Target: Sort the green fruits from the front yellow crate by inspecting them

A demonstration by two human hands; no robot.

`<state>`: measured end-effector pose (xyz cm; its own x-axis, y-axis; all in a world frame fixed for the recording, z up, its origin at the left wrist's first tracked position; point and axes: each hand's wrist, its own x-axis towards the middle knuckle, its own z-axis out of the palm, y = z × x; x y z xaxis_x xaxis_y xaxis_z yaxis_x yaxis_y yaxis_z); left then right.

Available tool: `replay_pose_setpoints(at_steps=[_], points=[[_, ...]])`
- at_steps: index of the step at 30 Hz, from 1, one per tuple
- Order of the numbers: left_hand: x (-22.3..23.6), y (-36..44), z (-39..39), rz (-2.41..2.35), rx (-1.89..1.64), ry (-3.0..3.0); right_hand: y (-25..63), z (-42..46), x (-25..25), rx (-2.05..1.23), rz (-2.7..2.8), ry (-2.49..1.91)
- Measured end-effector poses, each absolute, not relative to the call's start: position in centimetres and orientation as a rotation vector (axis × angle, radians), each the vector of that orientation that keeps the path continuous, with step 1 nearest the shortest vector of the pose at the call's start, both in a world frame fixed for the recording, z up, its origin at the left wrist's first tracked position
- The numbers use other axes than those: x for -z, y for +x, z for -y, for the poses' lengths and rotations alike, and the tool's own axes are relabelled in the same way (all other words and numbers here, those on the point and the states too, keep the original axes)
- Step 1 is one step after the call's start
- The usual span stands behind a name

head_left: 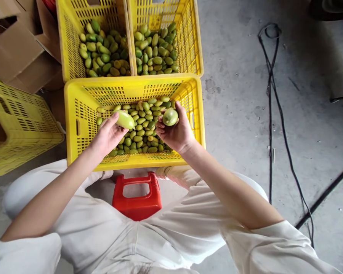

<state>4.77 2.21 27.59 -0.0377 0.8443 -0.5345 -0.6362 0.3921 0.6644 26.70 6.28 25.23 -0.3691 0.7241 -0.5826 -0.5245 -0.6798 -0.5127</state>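
L hand [110, 133]: your thumb & fingers grip a pale green fruit [125, 120] above nr crate [134, 166].
R hand [178, 131]: yours, apart from L, clasps an end-on green fruit [170, 117], also above nr crate.
Nr crate: yellow, slotted, w/ loose green & yellowish fruits [141, 133] under your hands.
Far L crate [70, 49] & far R crate [190, 38]: yellow, side by side, w/ similar fruits.

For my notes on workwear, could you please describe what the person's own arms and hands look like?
The left sleeve and right sleeve are short, loose, plain off-white fabric ending near the elbows. The left forearm and right forearm are bare. The left hand and right hand are ungloved; no watch or bracelet shows.
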Motion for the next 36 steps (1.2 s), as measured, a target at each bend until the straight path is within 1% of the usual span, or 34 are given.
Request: replay_pose_setpoints(at_steps=[6,14,20,27,32,36], points=[[-27.6,4.3,-2.4,-1.026,-1.104,0.241,26.5,-6.1,-26.0,-2.1,0.231,-1.041],[-29.0,4.2,-2.0,-0.987,-0.927,0.271,26.0,-6.0,-26.6,-2.129,0.417,-1.031],[-29.4,4.4,-2.2,-0.988,-1.015,0.273,26.0,-6.0,-26.8,-2.081,0.447,-1.004],[-28.8,4.3,-2.2,-1.055,-1.007,0.393,25.7,-5.8,-26.2,-2.005,0.52,-1.062],[-27.6,3.8,-2.6,-1.085,-1.134,0.39,26.2,-6.5,-26.2,-2.046,0.387,-1.09],[-27.9,3.9,-2.7,-1.099,-1.207,0.271,26.2,-6.9,-26.1,-2.029,0.251,-1.145]])
